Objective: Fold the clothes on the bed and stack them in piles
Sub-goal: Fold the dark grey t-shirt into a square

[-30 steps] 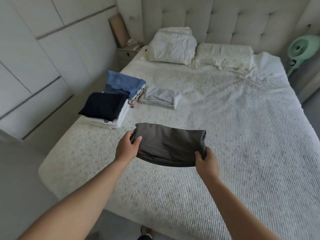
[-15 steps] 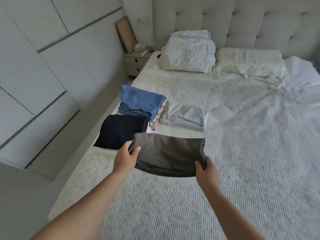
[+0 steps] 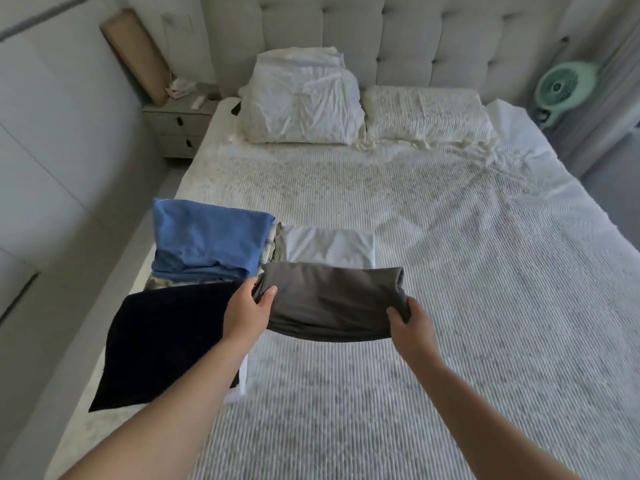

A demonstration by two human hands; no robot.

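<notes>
Both-handed hold: left hand and right hand each pinch an end of folded grey garment, lifted over bed near left edge; black pile beside, blue pile, pale pile beyond.

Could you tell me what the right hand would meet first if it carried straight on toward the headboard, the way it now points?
Probably the light grey folded pile: the right hand grips the dark grey garment just before it, though depth is unclear.
</notes>
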